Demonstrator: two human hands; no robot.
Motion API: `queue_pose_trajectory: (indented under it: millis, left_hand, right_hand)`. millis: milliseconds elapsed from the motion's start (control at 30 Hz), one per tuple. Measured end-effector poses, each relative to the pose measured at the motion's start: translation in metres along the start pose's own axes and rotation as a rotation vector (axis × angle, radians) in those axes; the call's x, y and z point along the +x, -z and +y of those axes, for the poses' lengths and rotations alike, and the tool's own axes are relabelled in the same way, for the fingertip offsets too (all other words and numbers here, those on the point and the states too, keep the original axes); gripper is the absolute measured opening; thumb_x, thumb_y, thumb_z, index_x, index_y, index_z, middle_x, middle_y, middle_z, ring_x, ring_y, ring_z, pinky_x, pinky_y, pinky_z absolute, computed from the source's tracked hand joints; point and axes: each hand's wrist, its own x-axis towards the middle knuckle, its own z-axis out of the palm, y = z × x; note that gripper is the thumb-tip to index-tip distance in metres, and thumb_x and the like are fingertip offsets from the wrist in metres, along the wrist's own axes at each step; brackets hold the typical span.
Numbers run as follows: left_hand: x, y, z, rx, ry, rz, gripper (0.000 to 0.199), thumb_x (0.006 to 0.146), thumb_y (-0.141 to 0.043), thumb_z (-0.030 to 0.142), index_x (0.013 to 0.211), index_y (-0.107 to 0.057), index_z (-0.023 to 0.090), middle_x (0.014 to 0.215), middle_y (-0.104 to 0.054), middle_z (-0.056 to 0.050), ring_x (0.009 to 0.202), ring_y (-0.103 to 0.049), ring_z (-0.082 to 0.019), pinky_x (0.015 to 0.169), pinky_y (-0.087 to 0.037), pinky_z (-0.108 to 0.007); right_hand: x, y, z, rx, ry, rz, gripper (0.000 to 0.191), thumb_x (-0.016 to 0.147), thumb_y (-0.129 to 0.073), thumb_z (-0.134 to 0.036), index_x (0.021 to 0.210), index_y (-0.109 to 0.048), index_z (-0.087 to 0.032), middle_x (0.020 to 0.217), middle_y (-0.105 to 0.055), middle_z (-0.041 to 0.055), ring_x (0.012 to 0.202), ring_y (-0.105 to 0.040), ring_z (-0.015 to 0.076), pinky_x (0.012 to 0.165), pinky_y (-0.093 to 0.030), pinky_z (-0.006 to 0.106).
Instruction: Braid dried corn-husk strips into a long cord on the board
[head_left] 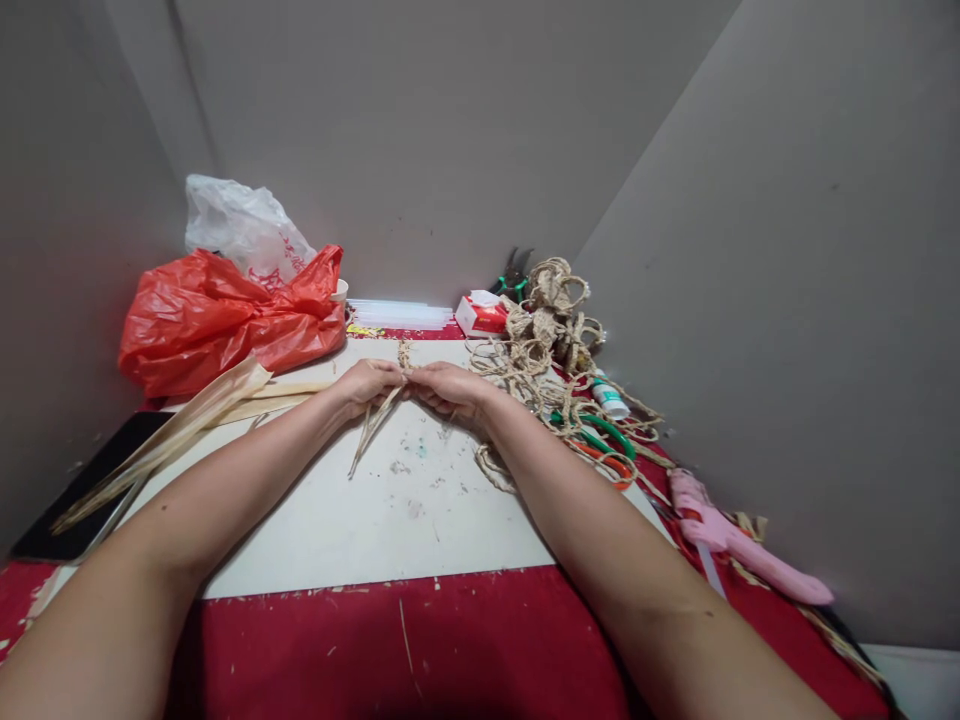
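Observation:
Both hands meet over the far half of a white board point(360, 530). My left hand point(369, 386) is closed in a pinch on a thin braided cord point(404, 354) of dry plant fibre. My right hand point(448, 390) pinches the same cord from the other side, its fingertips touching the left ones. Loose straw-coloured strands point(371, 432) hang from between the fingers toward me. Beyond the fingertips a short braided length points away. The exact grip of each fingertip is hidden. Wide dry husk strips point(180, 440) lie beside my left forearm.
At the back left sits a red plastic bag point(225, 330) with a white plastic bag point(240, 225) behind it. Clear sticks point(401, 315), a tissue pack point(481, 314) and pliers point(514, 278) lie along the back. Coiled braided rope point(555, 320) and a pink glue gun point(742, 545) are on the right.

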Motion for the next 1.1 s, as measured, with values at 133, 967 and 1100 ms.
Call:
queue_pose_trajectory:
  millis: [133, 967, 1100]
  left_hand:
    - [0.002, 0.003, -0.002, 0.025, -0.006, -0.036, 0.008, 0.063, -0.066, 0.014, 0.068, -0.061, 0.010, 0.054, -0.058, -0.002, 0.038, -0.028, -0.001, 0.039, -0.014, -0.017]
    - [0.005, 0.018, 0.004, 0.257, 0.140, -0.098, 0.034, 0.072, -0.064, 0.029, 0.050, -0.041, 0.018, 0.037, -0.031, 0.005, 0.029, -0.022, -0.004, 0.031, -0.012, -0.018]
    - [0.003, 0.018, 0.007, 0.181, 0.182, -0.131, 0.029, 0.078, -0.054, 0.026, 0.053, -0.043, 0.018, 0.038, -0.038, 0.002, 0.028, -0.025, -0.005, 0.030, -0.014, -0.018]
  right_hand:
    - [0.003, 0.005, 0.003, -0.046, -0.049, -0.013, 0.036, 0.085, -0.054, -0.042, 0.062, -0.048, -0.015, 0.038, -0.028, -0.0092, 0.030, -0.018, 0.0019, 0.030, -0.011, 0.016]
    - [0.001, -0.010, 0.006, -0.176, 0.066, 0.192, 0.024, 0.074, -0.053, -0.016, 0.050, -0.052, -0.013, 0.026, -0.026, -0.0076, 0.027, -0.016, 0.0031, 0.032, -0.008, 0.020]
    - [-0.002, -0.007, 0.003, -0.172, 0.051, 0.159, 0.024, 0.076, -0.053, -0.019, 0.052, -0.055, -0.014, 0.028, -0.026, -0.0082, 0.028, -0.017, 0.0034, 0.033, -0.011, 0.020]
